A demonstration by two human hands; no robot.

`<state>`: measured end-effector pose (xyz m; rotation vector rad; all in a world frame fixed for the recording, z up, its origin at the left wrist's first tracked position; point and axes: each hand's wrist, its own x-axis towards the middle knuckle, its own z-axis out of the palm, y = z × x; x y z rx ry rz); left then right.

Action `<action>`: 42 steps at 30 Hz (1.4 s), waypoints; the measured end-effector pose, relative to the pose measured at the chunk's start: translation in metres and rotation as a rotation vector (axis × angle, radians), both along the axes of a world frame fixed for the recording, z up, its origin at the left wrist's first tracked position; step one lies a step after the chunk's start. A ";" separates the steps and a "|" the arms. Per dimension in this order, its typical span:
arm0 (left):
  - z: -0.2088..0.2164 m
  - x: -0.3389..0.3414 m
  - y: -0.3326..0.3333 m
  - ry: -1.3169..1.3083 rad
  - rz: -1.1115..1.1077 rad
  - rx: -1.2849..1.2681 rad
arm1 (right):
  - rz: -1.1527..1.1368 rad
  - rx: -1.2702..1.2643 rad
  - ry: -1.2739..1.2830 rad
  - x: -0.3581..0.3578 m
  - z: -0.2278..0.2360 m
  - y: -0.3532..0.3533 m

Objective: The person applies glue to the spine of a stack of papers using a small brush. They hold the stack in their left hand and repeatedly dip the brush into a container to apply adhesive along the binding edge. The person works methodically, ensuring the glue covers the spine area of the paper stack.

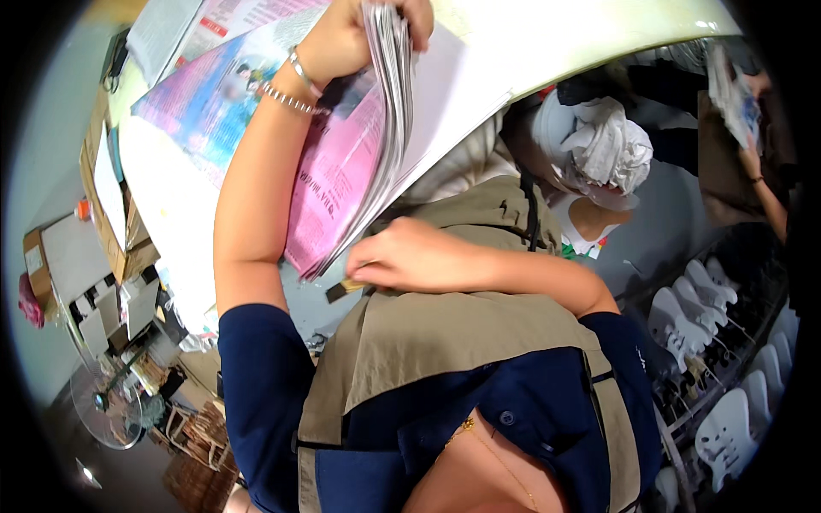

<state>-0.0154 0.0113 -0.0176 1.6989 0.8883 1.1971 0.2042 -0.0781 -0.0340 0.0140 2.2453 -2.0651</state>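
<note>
My left hand [342,43], with bracelets at its wrist, is closed around the upper edge of a thick stack of folded newspapers [389,111]. The stack stands tilted on edge over the white table, with a pink printed page [329,192] facing my left forearm. In front of my apron, my right hand [410,256] is closed on a flat brush [340,291]. Its dark bristles point down and left, just below the stack's lower corner; most of the handle is hidden in my fingers.
More newspaper sheets [214,107] lie on the white table [590,34]. Right of it stands a bucket-like container [552,128] with crumpled white cloth or paper [611,150]. Another person's arm [765,192] holds newspaper at far right. White guitar-shaped bodies [727,436] fill a rack at lower right.
</note>
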 end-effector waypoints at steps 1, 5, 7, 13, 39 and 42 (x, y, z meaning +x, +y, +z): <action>0.005 0.002 -0.003 0.119 -0.009 0.085 | -0.015 -0.049 0.016 0.015 0.011 0.025; 0.023 0.025 -0.003 0.449 0.015 0.162 | -0.554 -0.122 -0.283 0.090 0.044 0.099; 0.022 0.030 -0.001 0.480 0.001 0.136 | -0.952 -0.188 -0.173 0.105 0.039 0.111; 0.008 0.030 0.003 0.492 -0.012 0.175 | -1.158 0.011 -0.093 0.092 0.017 0.121; 0.024 0.031 -0.006 0.704 0.075 0.319 | -1.037 0.109 -0.067 0.087 0.023 0.121; 0.027 0.029 -0.007 0.673 0.056 0.280 | -1.027 0.137 -0.017 0.085 0.020 0.120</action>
